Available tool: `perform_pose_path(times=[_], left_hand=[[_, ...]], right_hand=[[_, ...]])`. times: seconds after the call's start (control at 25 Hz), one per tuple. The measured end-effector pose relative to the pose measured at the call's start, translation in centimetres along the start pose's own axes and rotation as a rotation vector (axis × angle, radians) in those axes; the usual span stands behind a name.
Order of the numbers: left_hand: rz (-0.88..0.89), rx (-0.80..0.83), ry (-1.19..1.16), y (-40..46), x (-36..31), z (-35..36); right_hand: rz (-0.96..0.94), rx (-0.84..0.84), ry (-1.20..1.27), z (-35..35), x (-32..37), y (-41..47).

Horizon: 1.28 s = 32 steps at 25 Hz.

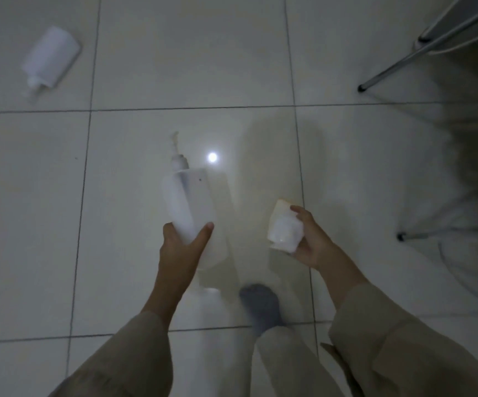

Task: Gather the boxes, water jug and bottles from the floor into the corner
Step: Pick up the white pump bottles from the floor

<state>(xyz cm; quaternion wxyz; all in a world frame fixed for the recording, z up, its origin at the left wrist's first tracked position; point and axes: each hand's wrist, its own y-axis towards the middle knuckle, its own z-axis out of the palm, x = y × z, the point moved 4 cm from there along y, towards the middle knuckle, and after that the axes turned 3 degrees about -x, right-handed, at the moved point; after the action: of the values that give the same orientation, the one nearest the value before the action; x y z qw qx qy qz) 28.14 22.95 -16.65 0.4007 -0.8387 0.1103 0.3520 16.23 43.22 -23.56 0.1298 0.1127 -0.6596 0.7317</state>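
My left hand (181, 247) grips the base of a tall white pump bottle (187, 196), held above the floor with its pump pointing away from me. In my right hand (310, 239) sits a small white box (283, 227), fingers wrapped around its right side. A second white pump bottle (50, 57) lies on its side on the tiles at the far left, pump toward me. No water jug shows in the head view.
Glossy white floor tiles (174, 53) fill the view, with a lamp's glare spot near the middle. Metal chair legs (404, 61) with black feet stand at the upper right, another foot (401, 236) at mid right. My grey-socked foot (262, 308) is below the hands.
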Motion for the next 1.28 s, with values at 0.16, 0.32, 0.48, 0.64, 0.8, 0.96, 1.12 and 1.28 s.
perform_pose_path(times=[0.16, 0.32, 0.48, 0.64, 0.8, 0.96, 1.12, 1.28], left_hand=[[0.089, 0.195, 0.119, -7.2, 0.0, 1.0], [0.093, 0.342, 0.273, -15.9, 0.7, 3.7], [0.188, 0.521, 0.335, -24.5, 1.8, 8.8], [0.311, 0.693, 0.393, -33.3, 3.2, 15.0], [0.442, 0.845, 0.383, -43.7, 6.2, 20.7], [0.480, 0.843, 0.371, -53.4, 13.4, 25.2], [0.575, 0.906, 0.400, -59.1, 19.4, 30.3], [0.681, 0.914, 0.495, -59.4, 23.6, 37.5]], right_hand=[[0.034, 0.032, 0.393, -7.9, -3.1, -7.6], [-0.016, -0.002, 0.625, -17.2, -10.1, -13.9], [-0.118, -0.109, 0.860, -28.5, -18.1, -19.5], [-0.280, -0.220, 1.114, -39.6, -26.1, -24.4], [-0.254, -0.268, 1.229, -48.1, -31.7, -30.7], [-0.234, -0.292, 1.310, -54.8, -36.6, -36.6], [-0.237, -0.360, 1.369, -59.8, -38.3, -38.4], [-0.271, -0.327, 1.300, -62.8, -37.8, -33.9]])
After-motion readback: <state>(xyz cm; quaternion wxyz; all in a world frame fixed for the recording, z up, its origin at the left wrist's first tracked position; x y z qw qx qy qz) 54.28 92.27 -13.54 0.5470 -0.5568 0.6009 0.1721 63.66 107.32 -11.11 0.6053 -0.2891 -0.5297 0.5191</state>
